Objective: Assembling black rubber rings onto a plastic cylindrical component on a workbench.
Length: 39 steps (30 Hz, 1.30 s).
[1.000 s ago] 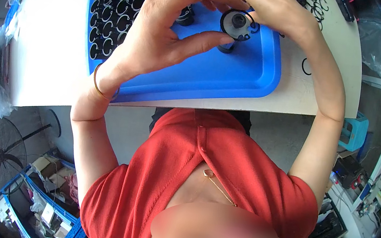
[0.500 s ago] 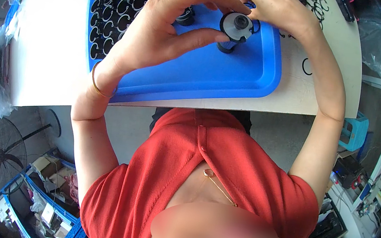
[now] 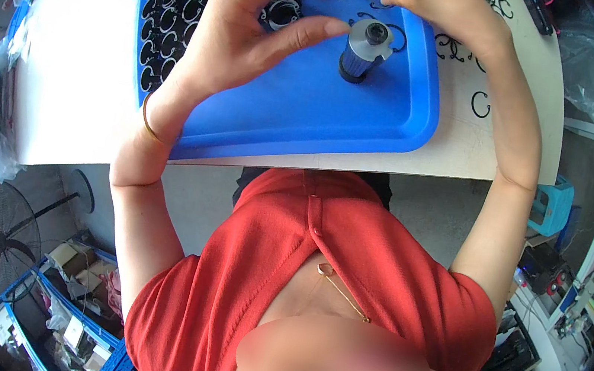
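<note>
A silver-grey cylinder (image 3: 359, 64) with a black knob on top stands in the blue tray (image 3: 305, 125). A thin black C-shaped ring (image 3: 400, 40) shows at its upper right side. My left hand (image 3: 246, 29) is open beside the cylinder, its thumb tip close to the cylinder's top and its other fingers stretched out beyond. Past the cylinder, at the top edge, my right hand (image 3: 444, 11) has its thumb and fingers drawn together. Whatever they may pinch is too small to make out.
Rows of black cylindrical parts with C-shaped rings (image 3: 170, 19) fill the tray's left side, partly behind my left hand. Several loose black C-rings (image 3: 481, 105) lie on the white table (image 3: 77, 59) to the right. A clear plastic bag (image 3: 588, 74) hangs at the far right.
My left hand has let go of the cylinder's top and drawn back to the left. My right hand has lifted away from the cylinder toward the upper right.
</note>
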### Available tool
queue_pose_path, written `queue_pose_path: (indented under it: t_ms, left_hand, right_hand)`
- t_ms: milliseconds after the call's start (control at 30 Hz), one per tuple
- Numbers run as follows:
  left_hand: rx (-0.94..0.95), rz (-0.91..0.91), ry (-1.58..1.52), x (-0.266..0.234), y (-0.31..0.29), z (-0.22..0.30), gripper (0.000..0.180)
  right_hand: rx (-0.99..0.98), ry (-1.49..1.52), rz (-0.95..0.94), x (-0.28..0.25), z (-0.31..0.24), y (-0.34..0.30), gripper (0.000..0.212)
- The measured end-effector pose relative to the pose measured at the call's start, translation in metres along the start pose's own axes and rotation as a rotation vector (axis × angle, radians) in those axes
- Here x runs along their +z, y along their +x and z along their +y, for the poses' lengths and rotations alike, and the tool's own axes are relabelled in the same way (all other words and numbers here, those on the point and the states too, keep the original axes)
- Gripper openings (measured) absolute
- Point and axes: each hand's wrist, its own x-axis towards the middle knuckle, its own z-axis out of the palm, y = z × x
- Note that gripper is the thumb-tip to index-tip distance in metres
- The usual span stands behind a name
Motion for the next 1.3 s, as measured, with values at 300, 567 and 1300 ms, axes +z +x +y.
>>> queue_pose_path:
  t_ms: [300,567,1300]
  left_hand:
    - [-0.053,0.097,-0.046,0.004,0.003,-0.013,0.047]
    - [-0.167,0.123,0.040,0.005,0.002,-0.018,0.046]
    - [-0.435,0.256,-0.444,0.006,0.002,-0.023,0.011]
  right_hand:
    - [-0.035,0.314,0.179,-0.021,0.008,-0.009,0.016]
    - [-0.046,0.714,0.149,-0.022,0.005,-0.004,0.011]
    - [0.000,0.981,-0.077,-0.006,-0.011,-0.001,0.016]
